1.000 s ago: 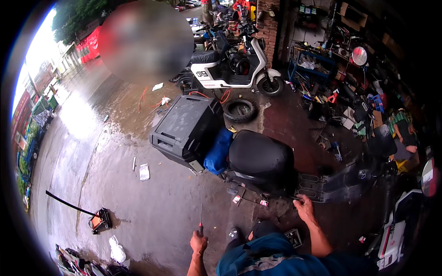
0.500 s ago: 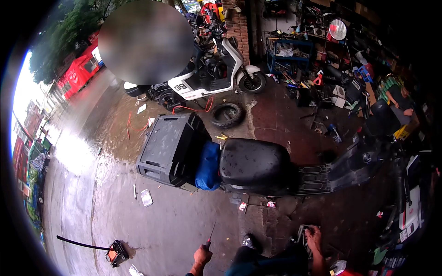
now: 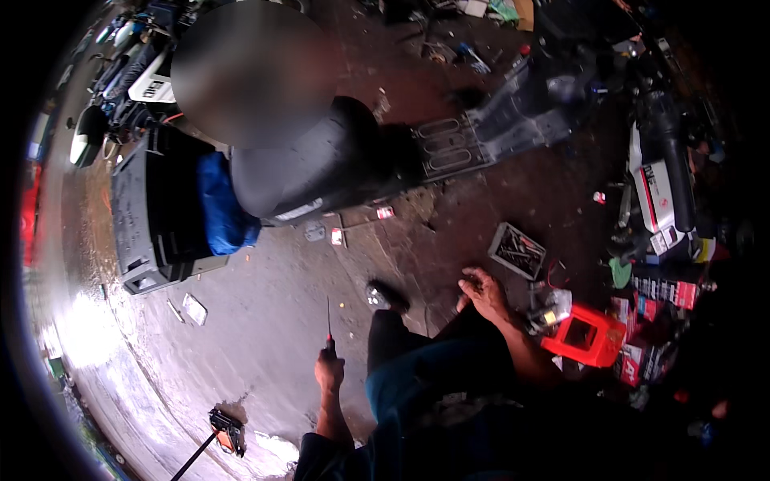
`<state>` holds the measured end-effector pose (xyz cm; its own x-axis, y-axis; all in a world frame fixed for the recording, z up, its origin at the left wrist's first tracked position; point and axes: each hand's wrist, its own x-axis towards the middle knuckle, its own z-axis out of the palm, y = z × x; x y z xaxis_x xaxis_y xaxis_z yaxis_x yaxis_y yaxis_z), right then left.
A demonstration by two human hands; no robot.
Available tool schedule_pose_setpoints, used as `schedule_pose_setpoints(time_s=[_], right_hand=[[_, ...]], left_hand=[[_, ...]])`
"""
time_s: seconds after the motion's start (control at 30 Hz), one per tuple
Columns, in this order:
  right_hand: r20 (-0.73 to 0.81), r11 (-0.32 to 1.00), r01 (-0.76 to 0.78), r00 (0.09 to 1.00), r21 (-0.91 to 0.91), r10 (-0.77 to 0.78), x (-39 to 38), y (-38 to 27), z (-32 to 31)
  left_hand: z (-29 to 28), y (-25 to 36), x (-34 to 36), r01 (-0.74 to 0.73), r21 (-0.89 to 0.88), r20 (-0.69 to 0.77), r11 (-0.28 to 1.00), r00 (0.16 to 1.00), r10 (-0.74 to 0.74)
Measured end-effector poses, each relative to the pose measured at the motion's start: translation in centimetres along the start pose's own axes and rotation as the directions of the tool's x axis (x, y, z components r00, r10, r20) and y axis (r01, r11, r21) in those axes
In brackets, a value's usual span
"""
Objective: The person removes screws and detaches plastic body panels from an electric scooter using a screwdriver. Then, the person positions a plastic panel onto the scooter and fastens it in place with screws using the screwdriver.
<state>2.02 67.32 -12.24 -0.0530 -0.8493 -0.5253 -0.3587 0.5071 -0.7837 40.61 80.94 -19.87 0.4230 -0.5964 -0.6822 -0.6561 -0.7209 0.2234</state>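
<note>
A screwdriver (image 3: pixel 330 343) with a red and dark handle is gripped in my left hand (image 3: pixel 329 370), its long thin shaft pointing away from me. My right hand (image 3: pixel 488 298) holds nothing; its fingers are bent and apart above my right leg. Just beyond it lies a grey rectangular tray (image 3: pixel 499 258) of small metal tools on the floor. Farther off stands a dark electric scooter with a black seat (image 3: pixel 293 172), a ridged footboard (image 3: pixel 449 148), a blue cover (image 3: pixel 220 204) and a large black box (image 3: pixel 132 212) at its rear.
A red-orange plastic case (image 3: pixel 589 335) and several boxes (image 3: pixel 666 290) lie to my right. Another scooter's white panel (image 3: pixel 654 192) is at far right. A floor jack (image 3: pixel 227 433) with a long bar sits at lower left. My shoe (image 3: pixel 385 297) rests on the stained floor.
My view has swung right and down. My right hand, earlier at the edge of a grey metal object, is now apart from the tray. My left hand keeps the screwdriver.
</note>
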Motion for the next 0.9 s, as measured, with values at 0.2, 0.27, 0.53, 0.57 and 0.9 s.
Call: schedule_pose_setpoints(time_s=[0.2, 0.27, 0.53, 0.57, 0.9], right_hand=[[-0.032, 0.944, -0.135, 0.991, -0.300, 0.131, 2.4, 9.1, -3.0], [0.021, 0.929, -0.098, 0.993, -0.356, 0.113, 5.0, 10.8, -2.0], [0.074, 0.821, -0.113, 0.980, -0.560, 0.185, 23.0, 23.5, 1.8], [0.082, 0.822, -0.090, 0.983, -0.562, 0.164, 25.5, 25.4, 2.2], [-0.213, 0.986, 0.164, 0.963, -0.013, -0.163, 34.2, 23.4, 5.8]], left_hand=[[6.5, 8.4, 0.9, -0.150, -0.292, 0.098, 0.945, 0.978, 0.186], [13.2, 4.7, 3.0, -0.056, -0.487, 0.162, 0.871, 0.975, 0.153], [22.8, 12.3, 8.9, -0.205, -0.387, 0.224, 0.899, 0.925, 0.307], [24.1, 12.2, 9.9, -0.197, -0.387, 0.230, 0.901, 0.925, 0.302], [28.6, 15.0, 14.3, -0.275, -0.154, 0.207, 0.949, 0.930, 0.303]])
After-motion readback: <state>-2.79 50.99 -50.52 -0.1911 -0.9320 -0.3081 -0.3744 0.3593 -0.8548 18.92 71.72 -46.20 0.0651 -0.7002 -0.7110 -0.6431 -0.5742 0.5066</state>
